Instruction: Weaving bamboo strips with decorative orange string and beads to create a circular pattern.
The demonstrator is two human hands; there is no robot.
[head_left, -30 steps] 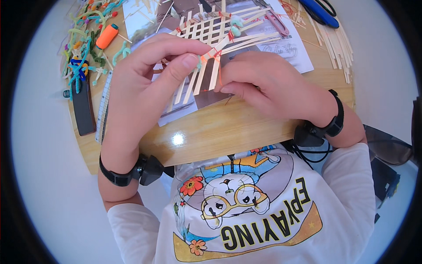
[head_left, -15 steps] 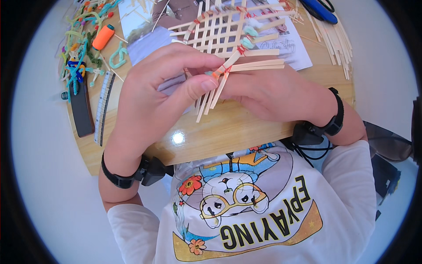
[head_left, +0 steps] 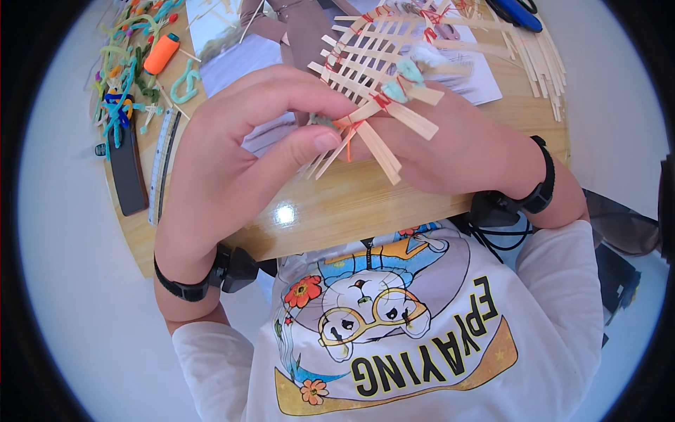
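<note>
A woven lattice (head_left: 360, 69) of flat pale wooden strips is held up over the table, tilted. Red thread binds its rim, and light-green fuzzy pipe cleaner (head_left: 401, 79) is wrapped round one side. My left hand (head_left: 235, 144) pinches the near corner between thumb and fingers, close to an orange-red thread binding (head_left: 346, 125). My right hand (head_left: 443, 144) is closed at the same corner from the right and below, with its fingertips mostly hidden behind the strips. Loose strip ends (head_left: 380, 153) stick out toward me between the two hands.
Colourful bent pipe cleaners (head_left: 119, 77) and an orange thread spool (head_left: 162, 54) lie at the far left. Nearer are a ruler (head_left: 164, 162) and a dark flat case (head_left: 128, 172). Printed sheets (head_left: 485, 77) lie under the lattice. Loose wooden strips (head_left: 538, 63) and a blue-handled tool (head_left: 517, 14) lie far right.
The lattice has turned and tilted, its strip ends now pointing down toward me. My left hand has shifted slightly left; both hands still hold the same corner.
</note>
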